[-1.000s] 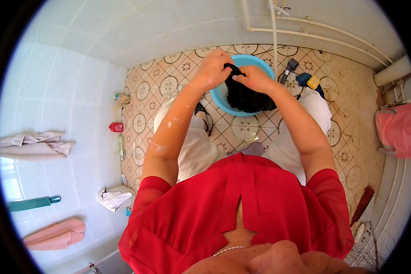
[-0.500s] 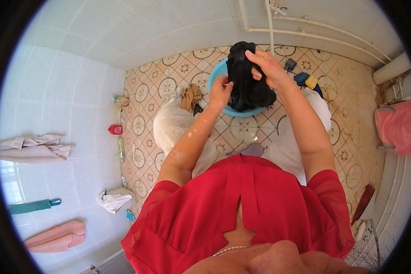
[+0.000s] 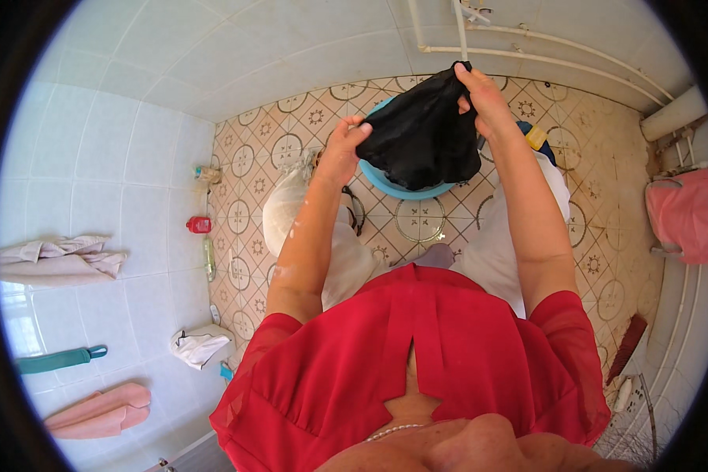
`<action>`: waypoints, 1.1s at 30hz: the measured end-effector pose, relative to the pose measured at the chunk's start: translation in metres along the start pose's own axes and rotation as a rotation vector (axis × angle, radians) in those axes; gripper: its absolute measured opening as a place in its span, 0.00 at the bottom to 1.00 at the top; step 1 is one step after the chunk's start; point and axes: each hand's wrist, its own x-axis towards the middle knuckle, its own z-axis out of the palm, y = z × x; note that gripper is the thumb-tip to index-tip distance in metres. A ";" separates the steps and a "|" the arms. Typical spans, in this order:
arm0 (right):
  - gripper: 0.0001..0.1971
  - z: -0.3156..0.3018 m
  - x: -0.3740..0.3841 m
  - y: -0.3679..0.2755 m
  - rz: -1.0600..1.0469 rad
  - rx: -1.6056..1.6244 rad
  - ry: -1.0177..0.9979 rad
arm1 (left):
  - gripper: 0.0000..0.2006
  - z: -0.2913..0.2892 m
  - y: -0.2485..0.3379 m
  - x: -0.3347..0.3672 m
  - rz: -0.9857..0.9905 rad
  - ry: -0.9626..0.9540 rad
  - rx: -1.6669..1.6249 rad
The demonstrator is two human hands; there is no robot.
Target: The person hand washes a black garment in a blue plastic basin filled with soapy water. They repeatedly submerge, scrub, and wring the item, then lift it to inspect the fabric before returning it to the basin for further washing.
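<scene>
A wet black garment [image 3: 422, 135] hangs spread between my two hands above a blue basin [image 3: 389, 182] on the patterned tile floor. My left hand [image 3: 341, 148] grips the garment's left edge. My right hand [image 3: 484, 98] pinches its upper right corner, held higher and farther out. Most of the basin is hidden behind the cloth. My forearms are wet, and I wear a red top and white trousers.
White pipes [image 3: 527, 39] run along the far tiled wall. Small bottles [image 3: 200, 225] stand by the left wall, with cloths [image 3: 55, 258] hanging there. A pink cloth [image 3: 680, 216] hangs at the right, and a brush [image 3: 626, 348] lies on the floor below it.
Both hands lifted the black garment out of the basin and pulled it apart; it now hangs spread wide instead of bunched in the water.
</scene>
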 end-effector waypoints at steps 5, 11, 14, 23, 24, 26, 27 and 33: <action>0.15 -0.001 -0.001 -0.003 0.053 0.238 -0.059 | 0.22 -0.012 -0.027 0.006 0.354 -0.085 0.632; 0.14 -0.002 -0.002 -0.001 0.078 0.219 -0.082 | 0.08 -0.007 -0.023 0.009 0.526 0.163 0.978; 0.13 -0.007 0.000 -0.002 0.075 0.078 -0.031 | 0.05 -0.013 -0.009 0.015 0.784 0.330 0.928; 0.13 -0.009 0.005 0.002 0.009 -0.002 0.016 | 0.07 -0.008 0.023 0.002 -0.036 0.054 -0.271; 0.13 -0.010 0.006 0.002 0.002 0.005 0.040 | 0.07 -0.005 0.022 -0.002 -0.028 0.035 -0.246; 0.13 -0.017 0.008 0.007 -0.010 0.008 0.062 | 0.18 -0.001 0.014 -0.001 0.049 -0.053 0.235; 0.13 -0.017 0.009 0.007 -0.017 0.013 0.068 | 0.21 0.011 0.019 -0.010 0.118 -0.078 0.603; 0.13 -0.012 0.005 0.004 -0.001 0.013 0.085 | 0.23 -0.002 0.001 -0.001 0.403 0.238 0.979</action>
